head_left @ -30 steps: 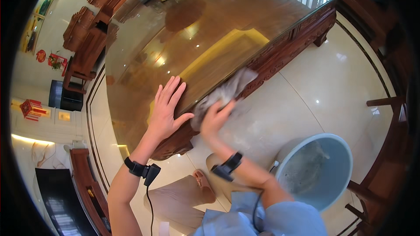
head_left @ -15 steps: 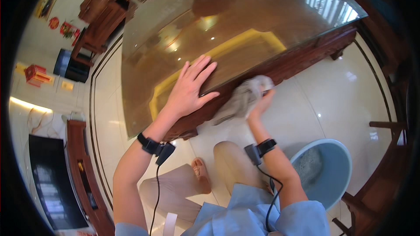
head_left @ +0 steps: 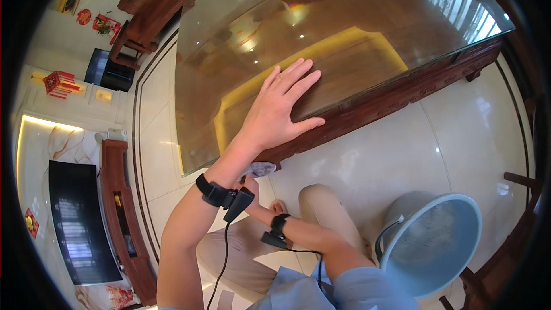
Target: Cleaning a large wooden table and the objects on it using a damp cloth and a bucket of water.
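My left hand [head_left: 280,106] lies spread on the glass-topped wooden table [head_left: 252,28], its thumb reaching out over the near edge. Low at the table's near left corner, by the leg, my right hand [head_left: 249,186] holds a grey cloth [head_left: 259,169]. My left wrist and its black band hide most of that hand and part of the cloth. The right forearm crosses under the left one, in front of my knees. Carved dark wood runs below the glass along the table's front side.
To my right on the tiled floor stands a blue bucket [head_left: 390,252] with sudsy water. Dark wooden furniture [head_left: 505,258] is at the far right. A low cabinet [head_left: 123,212] and a television [head_left: 77,218] are on the left. Cables hang from both wrist bands [head_left: 215,192].
My right hand has carried the cloth leftward along the table's front side to the near left corner, passing behind my left wrist. My left hand stays flat on the glass; the view has shifted.
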The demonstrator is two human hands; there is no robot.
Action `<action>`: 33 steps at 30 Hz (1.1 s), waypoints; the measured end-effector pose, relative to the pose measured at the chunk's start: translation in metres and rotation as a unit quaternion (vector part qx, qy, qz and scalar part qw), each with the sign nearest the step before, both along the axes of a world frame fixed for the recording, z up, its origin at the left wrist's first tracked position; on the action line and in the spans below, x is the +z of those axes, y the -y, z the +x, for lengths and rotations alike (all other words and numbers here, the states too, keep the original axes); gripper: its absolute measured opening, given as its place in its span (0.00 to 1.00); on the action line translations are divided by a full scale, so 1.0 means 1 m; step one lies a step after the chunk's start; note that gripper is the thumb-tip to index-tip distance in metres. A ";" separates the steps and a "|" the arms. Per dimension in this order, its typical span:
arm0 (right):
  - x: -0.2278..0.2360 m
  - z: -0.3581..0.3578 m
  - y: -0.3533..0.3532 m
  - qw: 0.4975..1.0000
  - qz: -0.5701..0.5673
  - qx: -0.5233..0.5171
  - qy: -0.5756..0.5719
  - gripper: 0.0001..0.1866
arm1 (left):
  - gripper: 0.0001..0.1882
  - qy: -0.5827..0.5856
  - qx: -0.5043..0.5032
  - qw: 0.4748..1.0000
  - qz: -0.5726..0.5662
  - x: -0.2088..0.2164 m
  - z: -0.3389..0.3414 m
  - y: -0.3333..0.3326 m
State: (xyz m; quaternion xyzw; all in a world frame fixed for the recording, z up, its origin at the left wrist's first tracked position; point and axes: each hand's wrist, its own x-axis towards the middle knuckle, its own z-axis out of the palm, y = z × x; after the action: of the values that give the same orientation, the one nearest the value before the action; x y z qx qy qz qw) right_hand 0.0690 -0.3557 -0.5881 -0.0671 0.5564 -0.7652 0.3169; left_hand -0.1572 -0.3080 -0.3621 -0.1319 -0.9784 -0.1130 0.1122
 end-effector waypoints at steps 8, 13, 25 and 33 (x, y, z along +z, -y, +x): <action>0.065 -0.145 -0.092 0.957 -0.149 -0.178 0.177 0.09 | 0.43 0.003 -0.017 1.000 0.010 -0.009 -0.009 -0.016; 0.083 -0.274 -0.222 0.982 -0.070 -0.146 0.099 0.10 | 0.42 0.003 -0.001 1.000 -0.013 0.001 -0.001 -0.009; 0.013 -0.144 -0.108 0.978 0.168 0.008 -0.121 0.17 | 0.41 -0.001 0.000 1.000 -0.004 0.004 -0.008 -0.015; 0.010 -0.369 -0.289 0.939 0.112 -0.322 -0.042 0.12 | 0.42 -0.006 0.006 1.000 -0.019 0.013 0.005 -0.023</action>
State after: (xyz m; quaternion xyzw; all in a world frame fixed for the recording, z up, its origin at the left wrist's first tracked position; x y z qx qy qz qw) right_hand -0.2999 -0.0667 -0.5785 0.1200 0.6433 -0.7553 0.0355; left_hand -0.1525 -0.2852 -0.3487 -0.1293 -0.9804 -0.0931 0.1162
